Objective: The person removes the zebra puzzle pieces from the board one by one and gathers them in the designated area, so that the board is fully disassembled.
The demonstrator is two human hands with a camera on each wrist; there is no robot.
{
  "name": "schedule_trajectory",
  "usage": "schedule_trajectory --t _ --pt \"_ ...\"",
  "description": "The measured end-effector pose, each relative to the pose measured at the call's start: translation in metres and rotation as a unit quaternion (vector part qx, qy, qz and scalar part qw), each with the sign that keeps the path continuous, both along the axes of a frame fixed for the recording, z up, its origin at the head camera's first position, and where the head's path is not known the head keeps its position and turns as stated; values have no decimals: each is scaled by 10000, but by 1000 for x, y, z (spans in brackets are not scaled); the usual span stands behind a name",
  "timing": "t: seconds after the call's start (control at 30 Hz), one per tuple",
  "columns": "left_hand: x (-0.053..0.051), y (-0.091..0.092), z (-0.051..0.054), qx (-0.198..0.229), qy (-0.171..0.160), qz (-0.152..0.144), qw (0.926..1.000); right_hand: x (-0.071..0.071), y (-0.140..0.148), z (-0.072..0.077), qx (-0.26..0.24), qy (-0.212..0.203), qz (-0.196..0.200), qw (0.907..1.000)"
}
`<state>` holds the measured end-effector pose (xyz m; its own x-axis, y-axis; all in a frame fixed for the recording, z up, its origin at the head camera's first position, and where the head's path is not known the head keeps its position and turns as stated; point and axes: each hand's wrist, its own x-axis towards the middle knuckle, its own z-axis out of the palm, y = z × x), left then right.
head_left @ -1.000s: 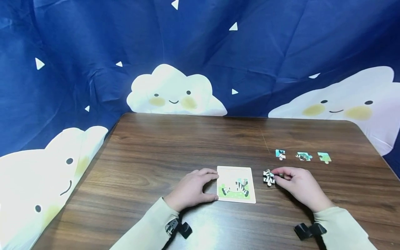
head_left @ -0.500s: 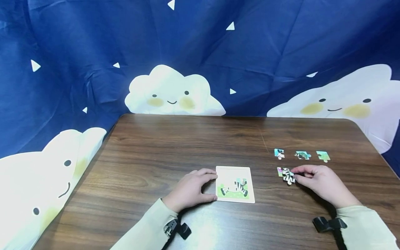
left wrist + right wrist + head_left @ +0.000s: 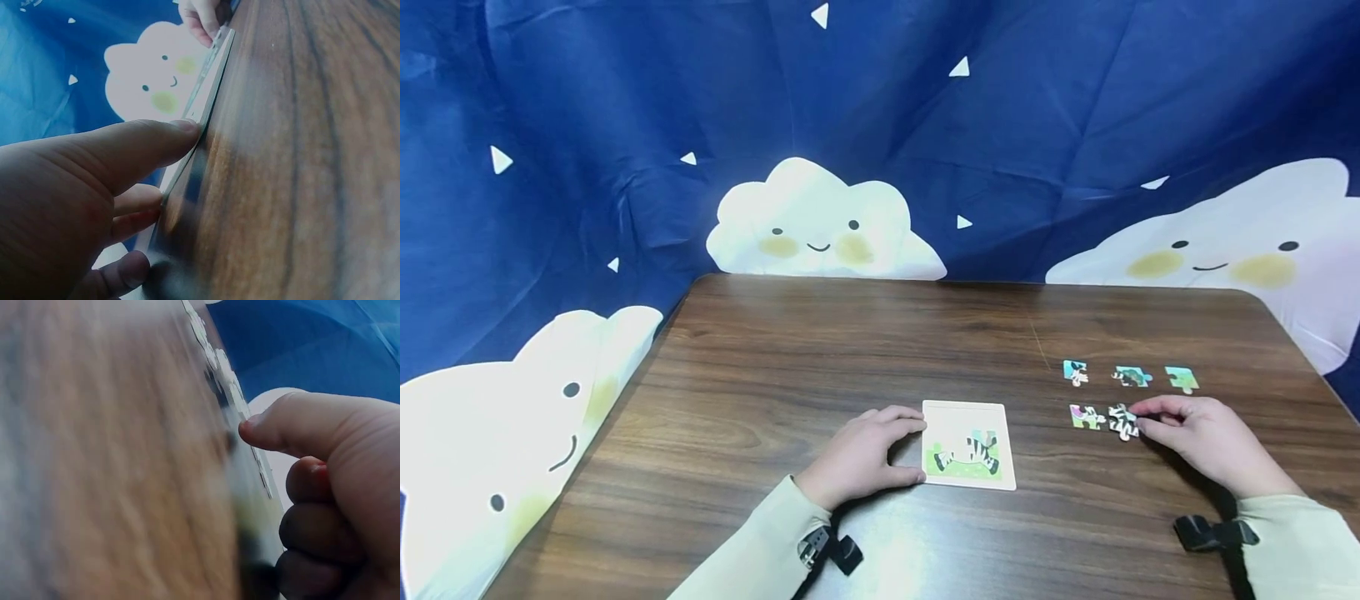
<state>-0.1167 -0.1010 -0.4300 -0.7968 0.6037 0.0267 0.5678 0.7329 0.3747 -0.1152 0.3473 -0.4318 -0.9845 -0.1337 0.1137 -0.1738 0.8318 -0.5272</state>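
My right hand (image 3: 1206, 433) pinches a black-and-white striped jigsaw piece (image 3: 1123, 422) between thumb and forefinger, low over the table. Just left of it lies a pink-and-green piece (image 3: 1086, 417). In the right wrist view the thumb (image 3: 294, 423) touches the edge of the piece, and the other fingers are curled. My left hand (image 3: 857, 458) rests on the table, thumb and fingertips touching the left edge of a square white-framed puzzle board (image 3: 958, 412). Part of a zebra on green is on the board. In the left wrist view the thumb (image 3: 147, 147) presses against the board's edge.
A row of three pieces lies farther back: a blue one (image 3: 1075, 372), a teal one (image 3: 1131, 377) and a green one (image 3: 1182, 379). Behind the wooden table (image 3: 820, 342) hangs a blue cloth (image 3: 880, 92) with smiling clouds.
My right hand has moved right with the striped piece, from near the board to beyond the pink-and-green piece, which came into view. My left hand and the board have stayed in place.
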Motion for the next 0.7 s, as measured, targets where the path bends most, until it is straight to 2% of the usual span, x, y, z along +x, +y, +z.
schedule_trajectory --t 0.27,0.7 --pt "-1 0 -1 -6 7 -6 10000 -4 12 0 231 35 -136 9996" --pt "1 1 1 31 -55 33 10000 -5 18 -1 203 -19 -233 9995"
